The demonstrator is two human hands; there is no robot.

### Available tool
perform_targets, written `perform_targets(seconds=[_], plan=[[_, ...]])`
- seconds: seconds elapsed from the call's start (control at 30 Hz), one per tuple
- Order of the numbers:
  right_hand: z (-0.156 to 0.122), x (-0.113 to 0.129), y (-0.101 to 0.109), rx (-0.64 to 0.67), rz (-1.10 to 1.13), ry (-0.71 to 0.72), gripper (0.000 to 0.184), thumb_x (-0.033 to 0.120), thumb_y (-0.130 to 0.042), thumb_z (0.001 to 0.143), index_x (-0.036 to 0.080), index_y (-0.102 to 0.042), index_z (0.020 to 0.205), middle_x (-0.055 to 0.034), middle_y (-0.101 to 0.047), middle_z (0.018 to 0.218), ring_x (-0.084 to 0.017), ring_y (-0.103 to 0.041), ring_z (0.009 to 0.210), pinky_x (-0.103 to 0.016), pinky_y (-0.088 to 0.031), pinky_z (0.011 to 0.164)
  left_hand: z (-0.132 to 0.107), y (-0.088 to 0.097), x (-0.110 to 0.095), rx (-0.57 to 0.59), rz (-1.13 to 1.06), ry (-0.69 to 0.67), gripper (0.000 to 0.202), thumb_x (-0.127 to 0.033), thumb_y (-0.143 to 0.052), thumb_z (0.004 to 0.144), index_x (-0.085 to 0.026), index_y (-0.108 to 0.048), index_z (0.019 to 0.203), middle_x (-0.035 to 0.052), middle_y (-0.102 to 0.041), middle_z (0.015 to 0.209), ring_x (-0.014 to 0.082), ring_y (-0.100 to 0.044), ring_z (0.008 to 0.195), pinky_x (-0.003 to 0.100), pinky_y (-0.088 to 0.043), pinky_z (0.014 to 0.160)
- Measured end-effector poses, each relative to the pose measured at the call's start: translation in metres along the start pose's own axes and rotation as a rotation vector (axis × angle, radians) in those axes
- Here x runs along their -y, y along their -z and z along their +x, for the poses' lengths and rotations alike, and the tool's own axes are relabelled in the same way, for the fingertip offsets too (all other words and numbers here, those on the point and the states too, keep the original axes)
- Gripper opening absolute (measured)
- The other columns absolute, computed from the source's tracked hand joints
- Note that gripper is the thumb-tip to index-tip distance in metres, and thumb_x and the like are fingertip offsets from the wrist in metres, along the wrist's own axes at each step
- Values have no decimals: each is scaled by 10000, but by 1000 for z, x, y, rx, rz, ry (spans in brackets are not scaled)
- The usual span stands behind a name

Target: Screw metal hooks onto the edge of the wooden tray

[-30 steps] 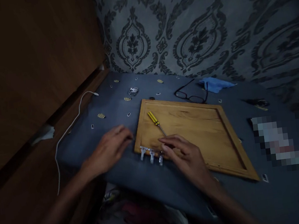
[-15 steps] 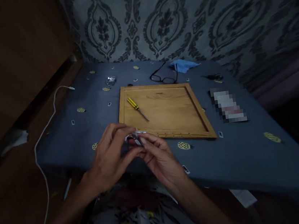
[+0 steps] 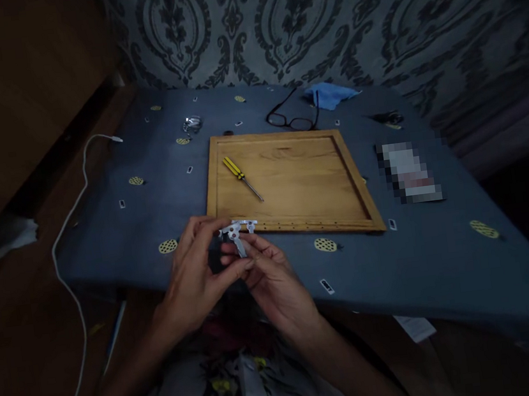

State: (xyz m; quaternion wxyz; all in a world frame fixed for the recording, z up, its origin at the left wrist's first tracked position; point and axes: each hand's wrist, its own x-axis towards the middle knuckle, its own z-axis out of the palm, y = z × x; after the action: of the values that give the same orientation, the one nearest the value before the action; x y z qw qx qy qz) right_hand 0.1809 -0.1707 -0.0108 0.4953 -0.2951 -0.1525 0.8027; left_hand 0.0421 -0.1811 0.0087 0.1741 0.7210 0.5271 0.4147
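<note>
A silvery metal cabinet hinge (image 3: 234, 232) is held up between both hands over the table's near edge. My left hand (image 3: 197, 274) is closed on its left and upper side, index finger along the top and thumb underneath. The thumb and fingers of my right hand (image 3: 274, 277) pinch its lower right part, covering some of it. Just beyond lies a framed wooden panel (image 3: 291, 178), with a row of small holes along its near edge. A yellow-handled screwdriver (image 3: 241, 176) rests on the panel, its tip pointing toward me and to the right.
Shiny metal pieces (image 3: 192, 124) lie behind the panel at left. Eyeglasses (image 3: 293, 120), a blue cloth (image 3: 331, 94) and a dark object (image 3: 387, 118) are farther back. A blurred-out packet (image 3: 408, 170) lies right. A white cable (image 3: 64, 274) hangs along the left side.
The hinge has turned in my hands, so its pale plates and arm now show more plainly. My view has tilted slightly downward. The panel and screwdriver stay in place on the table.
</note>
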Motion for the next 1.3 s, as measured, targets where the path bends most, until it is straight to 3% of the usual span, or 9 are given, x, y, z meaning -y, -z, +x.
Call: perform_targets(seconds=[0.23, 0.47, 0.6, 0.9, 1.3], plan=[[-6, -1, 2, -44, -71, 79, 264, 347, -934, 692, 232, -775, 868, 14, -808, 804, -108, -726, 643, -199, -590, 661, -4, -7, 2, 7, -104, 73, 444, -347, -832, 840, -247, -592, 1200, 29, -635, 1125, 206, -642, 1028, 327, -538, 874], [-10, -4, 9, -82, -83, 132, 265, 373, -927, 710, 235, -771, 874, 8, -810, 802, -103, -731, 672, -187, -579, 671, -3, -13, 3, 41, -179, 60, 403, -291, -837, 834, -236, -609, 1161, 15, -638, 1106, 181, -633, 1027, 300, -517, 889], [-11, -8, 11, -83, -108, 105, 323, 412, -925, 707, 227, -749, 905, 4, -801, 763, -140, -731, 629, -262, -612, 680, -5, -12, 3, 70, -202, 69, 383, -294, -836, 835, -227, -619, 1143, 15, -643, 1087, 178, -638, 1017, 298, -515, 882], [-14, -11, 11, -132, -217, 163, 385, 501, -902, 705, 224, -721, 904, -8, -802, 753, -153, -718, 554, -284, -614, 617, -17, -18, 0, 25, -282, 234, 384, -331, -848, 810, -240, -617, 1103, 14, -675, 1057, 190, -645, 988, 318, -506, 855], [-14, -14, 16, -182, -294, 219, 330, 464, -859, 753, 218, -698, 902, -10, -803, 759, -139, -703, 552, -259, -572, 604, -27, -28, -1, 13, -333, 400, 307, -329, -830, 796, -238, -639, 1019, -11, -698, 942, 173, -664, 878, 293, -512, 779]])
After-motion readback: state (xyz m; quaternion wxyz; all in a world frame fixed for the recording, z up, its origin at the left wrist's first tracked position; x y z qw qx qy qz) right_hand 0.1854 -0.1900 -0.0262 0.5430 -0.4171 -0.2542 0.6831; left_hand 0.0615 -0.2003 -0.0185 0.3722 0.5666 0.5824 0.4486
